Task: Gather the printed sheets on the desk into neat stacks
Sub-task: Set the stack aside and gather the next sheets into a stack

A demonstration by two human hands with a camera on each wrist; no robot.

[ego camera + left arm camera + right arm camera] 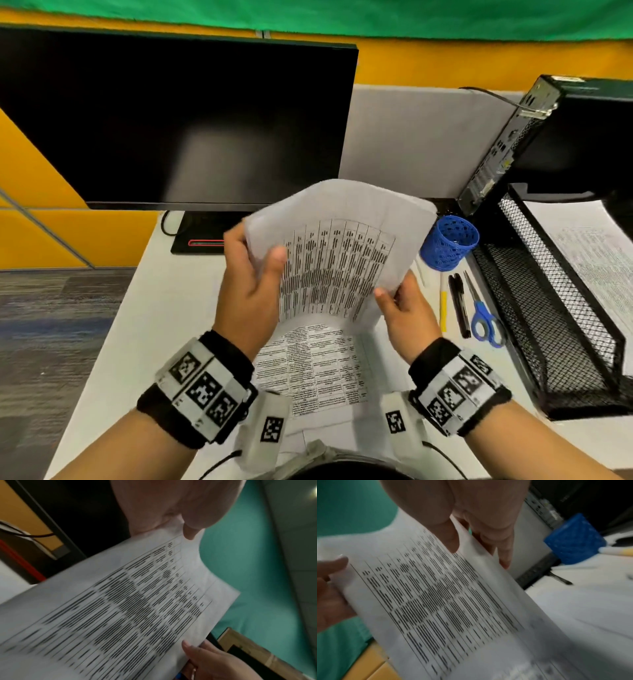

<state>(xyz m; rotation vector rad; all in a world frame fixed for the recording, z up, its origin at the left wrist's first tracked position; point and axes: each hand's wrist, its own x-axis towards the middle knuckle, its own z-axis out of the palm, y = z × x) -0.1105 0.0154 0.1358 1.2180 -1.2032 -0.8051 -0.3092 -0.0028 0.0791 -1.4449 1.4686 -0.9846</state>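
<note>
Fingers (270, 257) of the left hand (251, 287) are pinching the left edge of a printed sheet (339, 253), thumb on the printed face and the other fingers behind it. The right hand (409, 313) is pinching the sheet's lower right corner in the same way, thumb in front. Both hands are holding this sheet up off the counter (178, 308), its top curling forward. Nearest the person, directly under the raised sheet, another printed sheet (315, 368) is lying flat on the counter between the two wrists. To the right of the hands, a yellow pen (444, 310), a black marker (459, 305) and blue-handled scissors (483, 315) are lying side by side. Beyond them a blue mesh pen cup (449, 241) is standing upright. At the right edge, a black mesh tray (541, 329) is holding more printed pages (589, 253). Farthest back, a dark monitor (178, 116) is standing on the counter, with a black computer case (503, 147) at the right.
</note>
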